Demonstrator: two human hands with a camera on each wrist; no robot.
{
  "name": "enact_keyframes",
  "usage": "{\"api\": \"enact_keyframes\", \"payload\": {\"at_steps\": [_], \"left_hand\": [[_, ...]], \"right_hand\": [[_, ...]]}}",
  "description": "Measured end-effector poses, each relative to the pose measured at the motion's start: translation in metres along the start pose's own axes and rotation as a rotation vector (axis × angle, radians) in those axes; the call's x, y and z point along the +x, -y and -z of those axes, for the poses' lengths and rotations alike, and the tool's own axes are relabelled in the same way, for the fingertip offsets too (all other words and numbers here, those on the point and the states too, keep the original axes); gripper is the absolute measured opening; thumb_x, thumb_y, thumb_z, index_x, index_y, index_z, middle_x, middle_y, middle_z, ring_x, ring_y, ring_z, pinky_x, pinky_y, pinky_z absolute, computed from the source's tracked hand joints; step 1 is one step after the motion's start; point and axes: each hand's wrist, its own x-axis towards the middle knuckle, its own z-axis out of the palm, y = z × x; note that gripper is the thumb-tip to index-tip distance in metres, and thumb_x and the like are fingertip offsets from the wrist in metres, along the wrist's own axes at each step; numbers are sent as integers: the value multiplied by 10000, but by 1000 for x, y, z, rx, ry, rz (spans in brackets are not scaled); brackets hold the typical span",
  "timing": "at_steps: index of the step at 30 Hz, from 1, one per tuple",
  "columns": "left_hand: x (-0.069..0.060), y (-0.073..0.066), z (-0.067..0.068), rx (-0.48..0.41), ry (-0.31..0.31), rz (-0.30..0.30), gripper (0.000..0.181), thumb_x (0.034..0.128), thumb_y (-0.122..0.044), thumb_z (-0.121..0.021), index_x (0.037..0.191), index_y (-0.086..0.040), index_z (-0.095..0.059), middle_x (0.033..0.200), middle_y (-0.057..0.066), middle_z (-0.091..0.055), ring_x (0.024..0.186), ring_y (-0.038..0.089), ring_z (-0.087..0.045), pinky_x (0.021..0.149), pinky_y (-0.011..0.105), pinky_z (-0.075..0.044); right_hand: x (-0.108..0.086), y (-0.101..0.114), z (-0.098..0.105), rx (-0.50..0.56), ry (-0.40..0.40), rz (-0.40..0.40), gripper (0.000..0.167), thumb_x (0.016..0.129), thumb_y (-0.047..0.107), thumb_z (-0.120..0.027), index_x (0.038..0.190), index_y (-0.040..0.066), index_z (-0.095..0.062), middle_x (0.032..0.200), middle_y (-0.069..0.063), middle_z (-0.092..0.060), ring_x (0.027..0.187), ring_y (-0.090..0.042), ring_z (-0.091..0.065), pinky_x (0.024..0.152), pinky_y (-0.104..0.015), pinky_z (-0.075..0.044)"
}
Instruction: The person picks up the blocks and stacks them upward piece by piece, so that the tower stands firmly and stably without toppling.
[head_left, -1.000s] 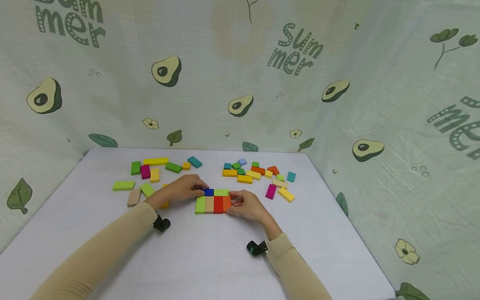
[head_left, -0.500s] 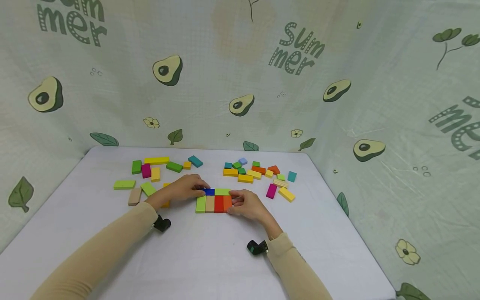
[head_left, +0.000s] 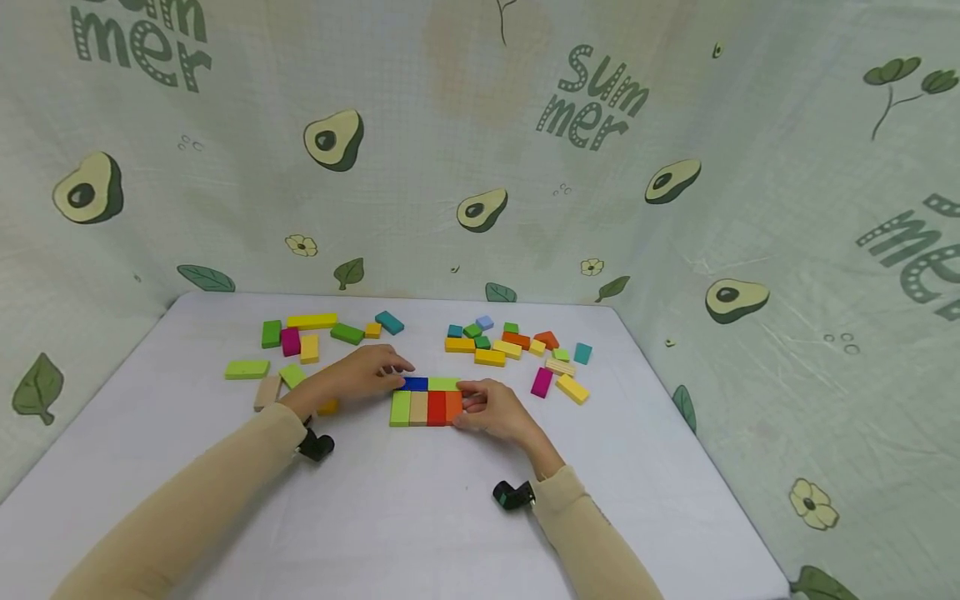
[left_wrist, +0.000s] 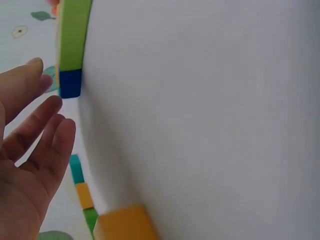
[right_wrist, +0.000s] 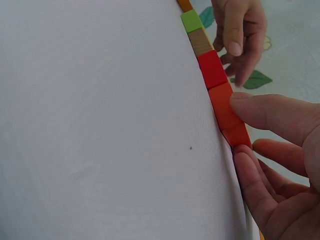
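Observation:
Four upright-laid blocks stand side by side: lime point(head_left: 401, 409), beige point(head_left: 418, 409), red point(head_left: 437, 409) and orange point(head_left: 453, 407). Along their far side lie a blue block point(head_left: 415, 384) and a lime block point(head_left: 444, 384). The left hand point(head_left: 365, 372) is at the blue block's left end, its fingers relaxed and apart; a small gap shows between it and the blue block point(left_wrist: 70, 83) in the left wrist view. At the right end, the right hand point(head_left: 498, 411) rests its thumb and fingertips against the orange block point(right_wrist: 225, 106), fingers loosely bent, not gripping.
Loose coloured blocks lie behind and left, among them a yellow one point(head_left: 312, 321) and a lime one point(head_left: 247, 369). More are at the back right, including a magenta one point(head_left: 542, 382). An orange-yellow block point(left_wrist: 127, 223) lies near the left wrist.
The left hand has shifted slightly left, off the blue block, and more of that block's top shows. The right hand and the grouped blocks look unmoved.

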Motion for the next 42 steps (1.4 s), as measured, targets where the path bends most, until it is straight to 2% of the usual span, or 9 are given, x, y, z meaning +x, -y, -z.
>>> {"api": "enact_keyframes", "payload": {"at_steps": [7,13,18,22,25,28,32,35,42], "left_hand": [[-27,9,22,10,-81,25,364,1036,-249,-720,1390,-165,-711,1310,64,-682,1136,278,-644,970,462,-598],[-57,18,35,82,-121,20,363,1027,-214,-728,1382,-139,-714,1358,116,-673,1173,335,-629,961,496,-593],[-85,28,40,100,-146,-2,379,1011,-201,-750,1383,-142,-714,1309,98,-691,1145,309,-631,933,488,-587],[-109,33,41,127,-147,9,391,999,-232,-768,1381,-164,-718,1315,79,-693,1211,328,-623,1006,565,-566],[-125,40,39,152,-127,28,411,976,-281,-797,1369,-187,-725,1296,34,-695,1190,295,-620,997,551,-565],[-139,47,38,179,-114,28,441,935,-322,-839,1346,-200,-735,1253,-18,-702,1125,222,-622,952,478,-574],[-152,49,36,197,-130,18,458,879,-304,-889,1302,-192,-757,1230,-20,-723,1096,214,-637,939,479,-583],[-158,50,33,210,-138,32,419,856,-262,-905,1250,-202,-776,1205,-11,-728,1121,270,-636,957,534,-577],[-163,46,26,209,-161,37,351,852,-168,-899,1182,-210,-786,1150,-35,-727,1156,337,-615,992,599,-551]], "right_hand": [[-1,2,0,-10,-7,12,620,922,220,-860,1489,137,-624,1208,-18,-691,1085,-175,-647,976,-340,-590],[-2,2,0,0,-11,9,620,914,218,-868,1480,126,-632,1195,-11,-700,1069,-169,-659,959,-317,-595],[-3,2,0,0,-6,19,621,918,221,-863,1483,117,-627,1202,-15,-703,1080,-175,-658,954,-309,-596],[-3,2,0,2,-6,27,617,922,233,-860,1483,123,-628,1208,-13,-702,1087,-178,-656,965,-326,-595],[-2,2,0,8,-6,21,618,919,243,-863,1483,138,-632,1208,-3,-701,1086,-172,-654,973,-337,-592],[-1,2,0,8,-5,24,618,919,243,-864,1482,138,-633,1207,-3,-700,1087,-176,-655,975,-344,-592],[-2,1,1,3,-10,23,614,918,246,-865,1479,144,-636,1196,2,-698,1083,-174,-655,968,-333,-593],[-2,1,1,4,-10,17,615,919,245,-863,1481,147,-634,1196,2,-697,1082,-174,-656,967,-329,-594],[-3,1,0,1,-9,7,613,923,247,-859,1484,152,-632,1197,-1,-696,1082,-176,-653,971,-347,-593]]}}
